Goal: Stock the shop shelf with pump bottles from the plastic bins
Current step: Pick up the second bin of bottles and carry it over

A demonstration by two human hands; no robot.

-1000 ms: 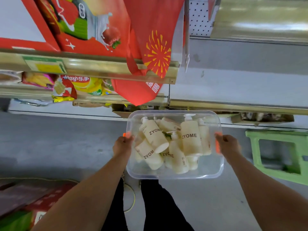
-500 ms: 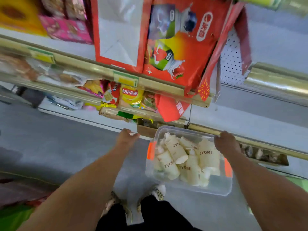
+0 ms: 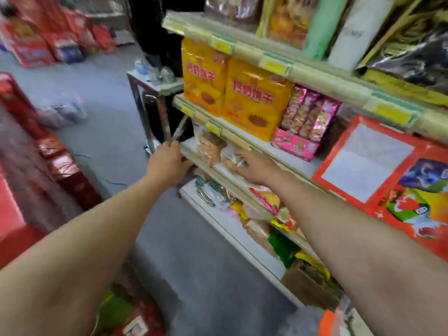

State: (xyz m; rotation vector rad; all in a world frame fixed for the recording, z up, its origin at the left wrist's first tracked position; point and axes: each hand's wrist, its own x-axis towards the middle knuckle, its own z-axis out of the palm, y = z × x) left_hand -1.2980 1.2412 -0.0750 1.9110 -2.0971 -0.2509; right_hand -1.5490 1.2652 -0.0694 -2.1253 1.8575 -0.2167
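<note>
- A shop worker reaches both bare arms toward a crowded snack shelf (image 3: 213, 172). No pump bottle shows in the frame, and neither hand carries one.
- The right hand (image 3: 254, 167) lies flat, fingers spread and extended over clear snack bags (image 3: 211, 147) on the middle tier, touching them.
- The left hand (image 3: 167, 166) sits at the shelf's end corner with its fingers bent. Motion blur makes it unclear whether it grips the rail or only brushes it.
- Risk one: the tier is full of loose packets, so clearing space with a flat hand could sweep bags off the open end onto the grey floor (image 3: 109, 117).
- Risk two: soft bags crush easily, and a push meant to make room could break what is inside them.
- Risk three: tall yellow biscuit packs (image 3: 254, 103) stand on the tier above, near its front edge. An arm lifted carelessly could knock them down.
- Risk four: bottles stood on a surface not fully cleared would likely lean on the packets and topple, since pump heads make them top-heavy.
- Risk five: the red gift box (image 3: 378, 166) to the right narrows the gap beside the right forearm.
</note>
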